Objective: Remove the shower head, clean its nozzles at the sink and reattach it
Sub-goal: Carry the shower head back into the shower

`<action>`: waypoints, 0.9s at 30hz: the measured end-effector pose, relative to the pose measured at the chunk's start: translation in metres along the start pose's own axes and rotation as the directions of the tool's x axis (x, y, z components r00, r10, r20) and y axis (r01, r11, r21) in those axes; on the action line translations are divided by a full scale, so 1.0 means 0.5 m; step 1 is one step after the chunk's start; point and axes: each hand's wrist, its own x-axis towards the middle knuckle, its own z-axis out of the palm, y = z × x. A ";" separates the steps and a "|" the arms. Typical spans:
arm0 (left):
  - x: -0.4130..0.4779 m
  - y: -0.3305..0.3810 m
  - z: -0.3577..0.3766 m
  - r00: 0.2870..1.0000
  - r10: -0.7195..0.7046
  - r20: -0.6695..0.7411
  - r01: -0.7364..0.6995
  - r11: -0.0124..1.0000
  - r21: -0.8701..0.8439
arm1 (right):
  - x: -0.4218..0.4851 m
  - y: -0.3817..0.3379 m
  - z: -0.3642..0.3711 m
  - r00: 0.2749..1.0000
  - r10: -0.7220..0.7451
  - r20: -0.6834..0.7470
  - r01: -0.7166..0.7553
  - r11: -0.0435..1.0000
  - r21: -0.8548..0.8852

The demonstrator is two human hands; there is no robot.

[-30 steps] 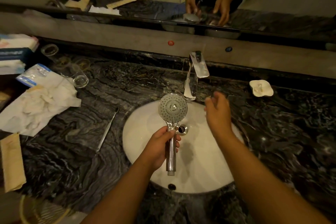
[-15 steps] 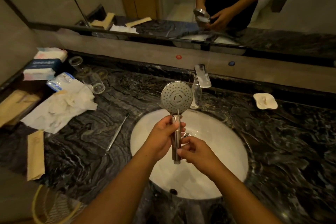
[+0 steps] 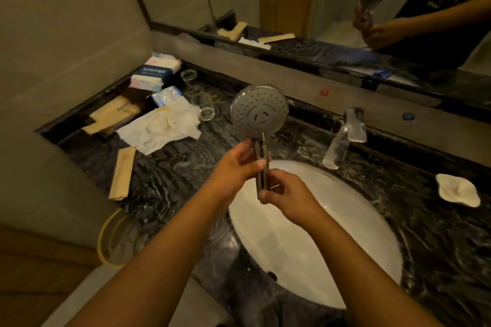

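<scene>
Marble counter [image 3: 170, 178], chrome shower head [image 3: 259, 112] upright

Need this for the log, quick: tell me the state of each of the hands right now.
Left hand: closed, gripping the shower head by the upper handle.
Right hand: closed, gripping the bottom end of the same handle.

Crumpled tissue [image 3: 159, 130], a glass [image 3: 206, 109] and soap dish [image 3: 457, 190] sit on the counter [image 3: 172, 175].
</scene>
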 end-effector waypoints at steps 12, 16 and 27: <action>-0.362 0.035 -0.345 0.854 0.107 -0.510 -0.198 0.972 -0.128 | -0.036 -0.223 0.393 0.862 -0.302 0.406 0.325 0.946 0.014; -0.582 0.002 -0.477 0.752 0.074 -0.656 -0.212 0.968 -0.134 | -0.128 -0.292 0.587 0.725 -0.318 0.610 0.372 0.927 0.041; -1.301 -0.134 -0.606 0.329 -0.041 -0.943 -0.241 0.962 -0.126 | -0.492 -0.459 1.139 0.396 -0.088 0.914 0.350 0.935 -0.061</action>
